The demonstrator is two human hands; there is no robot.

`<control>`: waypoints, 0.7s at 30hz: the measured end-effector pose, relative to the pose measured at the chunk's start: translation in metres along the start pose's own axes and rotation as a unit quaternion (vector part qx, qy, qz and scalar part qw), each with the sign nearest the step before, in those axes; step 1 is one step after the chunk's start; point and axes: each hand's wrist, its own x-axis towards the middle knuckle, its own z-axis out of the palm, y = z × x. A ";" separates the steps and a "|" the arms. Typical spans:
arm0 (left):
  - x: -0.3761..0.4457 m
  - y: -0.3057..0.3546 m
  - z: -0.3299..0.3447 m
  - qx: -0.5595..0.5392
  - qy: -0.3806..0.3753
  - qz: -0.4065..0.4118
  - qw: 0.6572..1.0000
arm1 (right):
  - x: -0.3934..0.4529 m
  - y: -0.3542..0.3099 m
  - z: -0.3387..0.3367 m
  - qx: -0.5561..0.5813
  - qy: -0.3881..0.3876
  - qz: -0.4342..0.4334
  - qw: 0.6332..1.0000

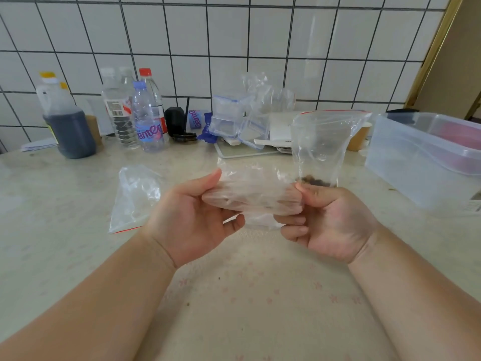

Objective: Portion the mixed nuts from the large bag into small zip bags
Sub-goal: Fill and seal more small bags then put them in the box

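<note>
Both my hands hold one clear plastic bag [253, 194] above the table, stretched sideways between them. My left hand [192, 217] pinches its left end between thumb and fingers. My right hand [330, 222] grips its right end. Behind my right hand a clear zip bag [320, 142] with a red strip at its mouth stands upright with a few dark nuts [316, 181] at its bottom; I cannot tell whether my right hand also holds it. Another small zip bag [132, 199] with a red edge lies flat on the table to the left.
Several water bottles [145, 118] and a jug of dark liquid [67, 123] stand at the back left. A heap of blue-striped zip bags [234, 118] rests on a white tray [234, 152] at the back centre. A large clear plastic box [426, 157] sits at the right.
</note>
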 end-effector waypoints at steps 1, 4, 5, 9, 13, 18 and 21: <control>-0.001 0.000 0.001 0.020 -0.010 0.009 1.000 | 0.000 0.001 0.000 -0.001 0.001 0.000 1.000; 0.000 0.000 0.000 0.108 -0.031 0.041 0.993 | 0.001 0.004 0.005 -0.054 -0.001 -0.037 0.998; 0.000 -0.002 0.001 0.148 -0.010 0.054 0.987 | 0.002 0.005 0.006 -0.071 0.006 -0.053 0.996; 0.005 -0.012 0.004 0.363 0.156 0.107 0.912 | 0.012 0.014 0.003 -0.173 0.134 -0.121 0.968; 0.003 -0.016 0.011 0.423 0.184 0.111 0.880 | 0.016 0.019 0.001 -0.213 0.173 -0.152 0.950; 0.000 -0.015 0.013 0.427 0.209 0.128 0.871 | 0.019 0.024 0.001 -0.286 0.227 -0.152 0.918; 0.001 -0.022 0.017 0.546 0.250 0.135 0.788 | 0.020 0.026 0.004 -0.290 0.278 -0.156 0.902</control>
